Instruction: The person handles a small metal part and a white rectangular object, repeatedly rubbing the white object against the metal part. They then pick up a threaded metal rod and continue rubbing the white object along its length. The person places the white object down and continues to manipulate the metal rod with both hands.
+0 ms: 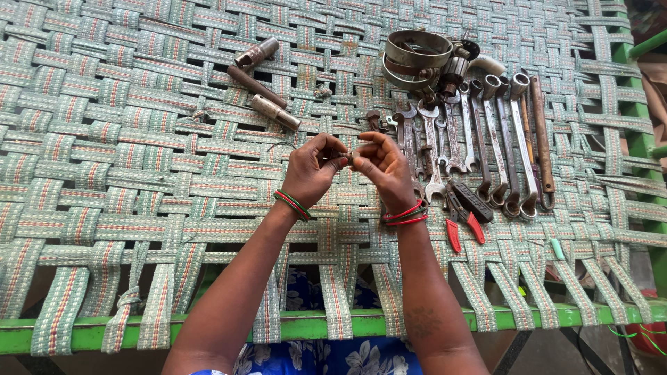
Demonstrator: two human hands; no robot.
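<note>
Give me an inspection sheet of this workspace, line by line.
Surface: woven strap cot with a green frame.
Job's things: a small part pinched between both hands, too small to identify.
Clutter: row of wrenches, red-handled pliers, metal rings, three rusty cylinders.
Grippers: left hand and right hand meet at the fingertips above the cot; bangles on both wrists.
Cables: nothing seen.
Surroundings: blue floral cloth below the frame.
</note>
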